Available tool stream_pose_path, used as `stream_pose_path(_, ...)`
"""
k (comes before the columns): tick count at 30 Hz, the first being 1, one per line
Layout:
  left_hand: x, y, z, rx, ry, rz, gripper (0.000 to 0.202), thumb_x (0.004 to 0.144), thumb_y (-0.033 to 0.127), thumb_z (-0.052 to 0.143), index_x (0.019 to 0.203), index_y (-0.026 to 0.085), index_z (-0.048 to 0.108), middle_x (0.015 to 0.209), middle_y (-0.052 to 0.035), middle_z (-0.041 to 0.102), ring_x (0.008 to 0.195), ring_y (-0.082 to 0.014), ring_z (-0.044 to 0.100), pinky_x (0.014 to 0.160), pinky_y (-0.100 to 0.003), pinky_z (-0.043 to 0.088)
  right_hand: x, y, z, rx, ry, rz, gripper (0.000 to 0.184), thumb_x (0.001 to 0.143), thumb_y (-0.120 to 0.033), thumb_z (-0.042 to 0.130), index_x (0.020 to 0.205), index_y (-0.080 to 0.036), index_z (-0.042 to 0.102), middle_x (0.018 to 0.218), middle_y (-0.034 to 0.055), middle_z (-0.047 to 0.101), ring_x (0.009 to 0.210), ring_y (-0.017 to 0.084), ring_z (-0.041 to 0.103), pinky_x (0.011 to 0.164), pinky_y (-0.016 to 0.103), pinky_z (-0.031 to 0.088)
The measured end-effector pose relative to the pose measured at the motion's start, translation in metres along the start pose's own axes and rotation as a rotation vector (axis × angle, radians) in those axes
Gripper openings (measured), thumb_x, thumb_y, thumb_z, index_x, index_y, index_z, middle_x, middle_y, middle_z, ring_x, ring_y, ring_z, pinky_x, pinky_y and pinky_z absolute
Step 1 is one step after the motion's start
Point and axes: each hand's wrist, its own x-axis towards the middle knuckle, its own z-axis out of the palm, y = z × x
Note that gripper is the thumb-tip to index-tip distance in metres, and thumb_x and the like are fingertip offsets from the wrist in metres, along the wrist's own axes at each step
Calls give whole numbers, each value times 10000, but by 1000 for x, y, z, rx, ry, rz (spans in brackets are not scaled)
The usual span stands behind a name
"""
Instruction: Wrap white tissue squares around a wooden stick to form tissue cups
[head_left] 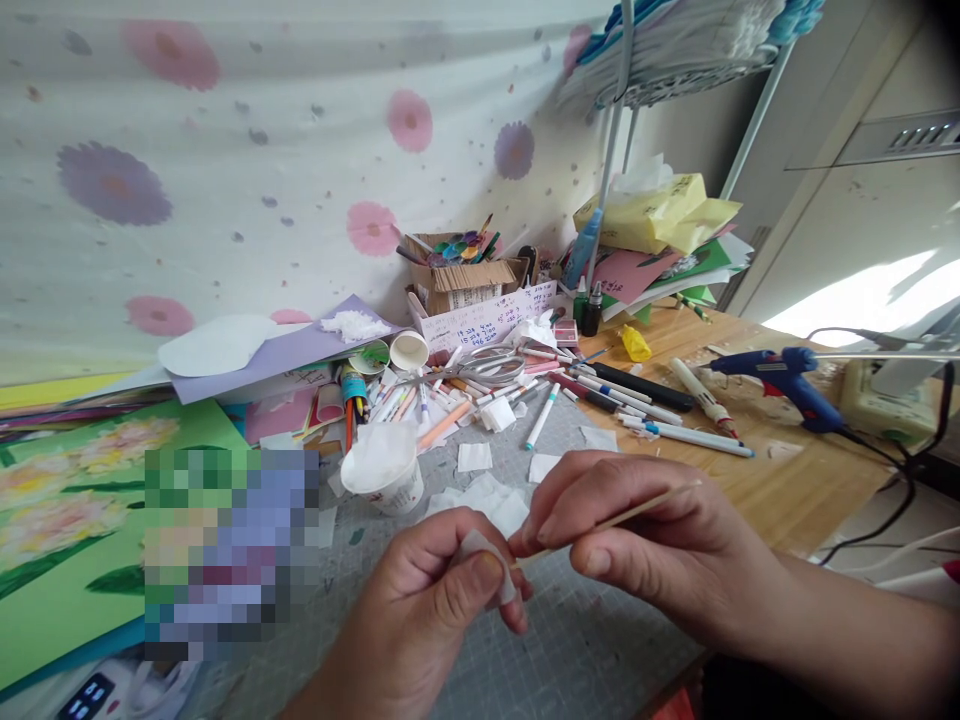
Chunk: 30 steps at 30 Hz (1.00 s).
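My left hand [442, 590], low in the middle of the view, pinches a small piece of white tissue paper [477, 548] between thumb and fingers. From the right, my right hand [637, 540] grips a thin wooden stick [626, 514], its tip reaching the tissue at my left fingers. Both hands are held above a grey cutting mat [352, 620]. Just behind them lie crumpled white tissue [480, 500] and a small cut square of tissue [475, 457]. A paper cup [384, 490] with white tissue in it stands behind my left hand.
Many markers [541, 418] and a pair of scissors [487, 368] lie piled at the back. A blue glue gun [787, 385] rests at the right on the wooden table [817, 490]. Green painted paper [60, 560] covers the left side. A cardboard box [465, 285] stands by the curtain.
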Motion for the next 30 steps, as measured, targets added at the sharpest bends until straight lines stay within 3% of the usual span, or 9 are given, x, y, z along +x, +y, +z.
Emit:
stream_pose_path(14, 0, 2, 5, 50, 64, -13, 218, 788, 351, 700, 674, 166, 685, 621, -1, 639, 628, -137, 555, 631, -245, 411, 1, -6, 0, -44, -26, 6, 81, 858, -134, 626, 904, -119, 689, 863, 97, 708, 844, 162, 685, 744, 265, 559)
stream_pose_path(30, 0, 3, 3, 75, 46, -26, 230, 801, 355, 682, 676, 162, 672, 611, 2, 621, 617, -132, 539, 628, -243, 400, -1, -4, -2, -35, -40, 40, 72, 865, -117, 608, 892, -144, 669, 882, 80, 705, 876, 160, 682, 767, 269, 555)
